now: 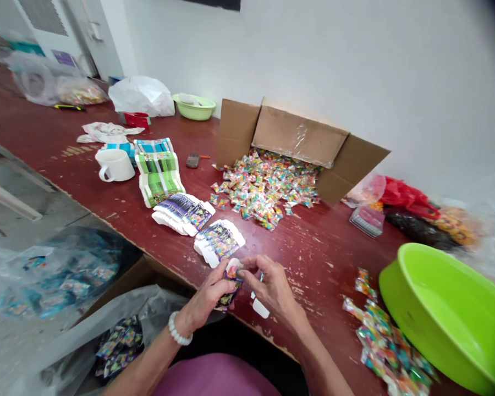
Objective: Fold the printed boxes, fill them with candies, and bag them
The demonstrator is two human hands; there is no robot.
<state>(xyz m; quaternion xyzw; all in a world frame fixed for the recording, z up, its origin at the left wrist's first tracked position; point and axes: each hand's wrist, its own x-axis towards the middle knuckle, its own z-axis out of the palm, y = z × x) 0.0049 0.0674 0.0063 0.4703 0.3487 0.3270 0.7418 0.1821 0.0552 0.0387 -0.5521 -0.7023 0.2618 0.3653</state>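
Note:
My left hand [208,300], with a white bead bracelet, is wrapped round a small dark purple printed box [227,297] whose white flap stands up at the top. My right hand [268,283] has thumb and fingers pinched at the top of that box; what they grip is hidden. Partly under my right hand lies a white-edged flat card piece [260,308]. Just beyond my hands are two fanned stacks of flat purple boxes, a near stack [219,242] and a farther stack [183,213].
Wrapped candies [268,187] spill from a cardboard box [301,132]. A lime basin [408,308] stands right, beside more candies [379,330]. Green cartons [160,177] and a white mug [114,165] stand left. Below the table edge, a clear bag [152,302] holds purple packets [121,344].

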